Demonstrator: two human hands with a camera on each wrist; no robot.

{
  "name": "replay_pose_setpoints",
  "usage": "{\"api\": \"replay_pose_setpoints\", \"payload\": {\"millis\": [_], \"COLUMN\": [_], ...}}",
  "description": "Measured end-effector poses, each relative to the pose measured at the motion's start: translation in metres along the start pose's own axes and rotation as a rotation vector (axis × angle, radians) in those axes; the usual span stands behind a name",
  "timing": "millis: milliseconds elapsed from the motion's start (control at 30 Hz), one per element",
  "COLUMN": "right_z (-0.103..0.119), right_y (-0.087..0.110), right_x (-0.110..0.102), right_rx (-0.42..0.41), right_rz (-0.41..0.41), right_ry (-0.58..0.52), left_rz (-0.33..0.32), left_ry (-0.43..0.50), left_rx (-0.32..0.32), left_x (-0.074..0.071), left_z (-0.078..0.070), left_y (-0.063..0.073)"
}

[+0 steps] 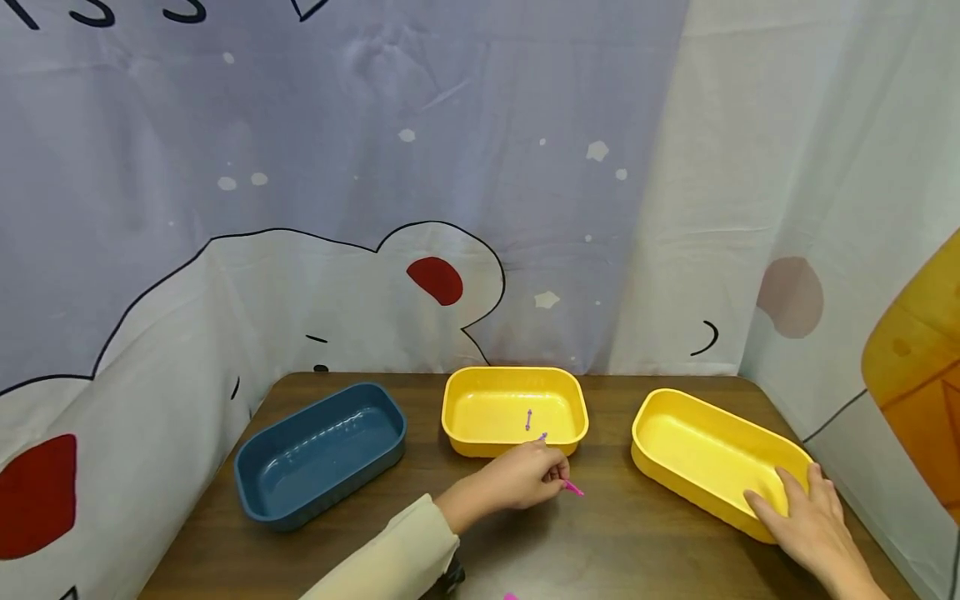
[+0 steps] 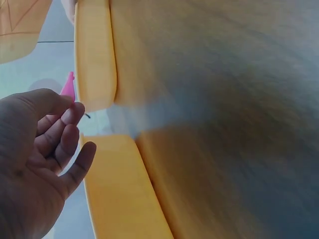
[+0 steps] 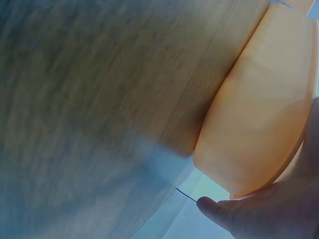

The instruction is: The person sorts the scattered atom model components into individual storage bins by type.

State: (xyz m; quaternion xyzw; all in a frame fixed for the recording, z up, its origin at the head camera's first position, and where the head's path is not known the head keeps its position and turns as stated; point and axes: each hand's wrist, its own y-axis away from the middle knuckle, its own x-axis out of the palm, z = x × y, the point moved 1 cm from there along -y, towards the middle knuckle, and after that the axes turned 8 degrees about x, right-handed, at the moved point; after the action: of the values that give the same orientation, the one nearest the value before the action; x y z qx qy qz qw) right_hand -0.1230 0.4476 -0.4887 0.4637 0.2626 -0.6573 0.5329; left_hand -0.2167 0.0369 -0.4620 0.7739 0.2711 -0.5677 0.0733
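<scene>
Between thumb and fingertips, my left hand (image 1: pixel 525 477) pinches a small pink tapered plastic piece (image 1: pixel 573 487). In the left wrist view the piece's narrow end (image 2: pixel 71 79) sticks up past the thumb. This hand is just in front of the middle yellow tray (image 1: pixel 457 442), overlapping its near wall in the head view. Inside that tray lies a small purple piece (image 1: pixel 528 419), and another purple piece (image 1: pixel 543 437) shows by its near wall. My right hand (image 1: pixel 813 525) rests with spread fingers over the near right end of the right yellow tray (image 1: pixel 675 487).
A dark blue tray (image 1: pixel 258 508) stands angled at the left of the wooden table (image 1: pixel 592 550). Another bit of pink (image 1: pixel 511 597) shows at the bottom edge of the head view. A printed curtain (image 1: pixel 337 283) hangs behind the table and along its sides.
</scene>
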Motion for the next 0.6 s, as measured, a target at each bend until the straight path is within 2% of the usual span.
{"api": "replay_pose_setpoints", "payload": {"millis": [200, 600], "right_z": [-0.002, 0.003], "right_y": [0.000, 0.003], "right_x": [0.000, -0.002], "right_rx": [-0.005, 0.007], "right_rz": [0.001, 0.007], "right_ry": [-0.006, -0.013], "left_rz": [-0.007, -0.028], "left_ry": [-0.005, -0.044], "left_rx": [0.030, 0.020], "left_x": [-0.002, -0.007], "left_z": [-0.006, -0.007], "left_y": [-0.023, -0.077]}}
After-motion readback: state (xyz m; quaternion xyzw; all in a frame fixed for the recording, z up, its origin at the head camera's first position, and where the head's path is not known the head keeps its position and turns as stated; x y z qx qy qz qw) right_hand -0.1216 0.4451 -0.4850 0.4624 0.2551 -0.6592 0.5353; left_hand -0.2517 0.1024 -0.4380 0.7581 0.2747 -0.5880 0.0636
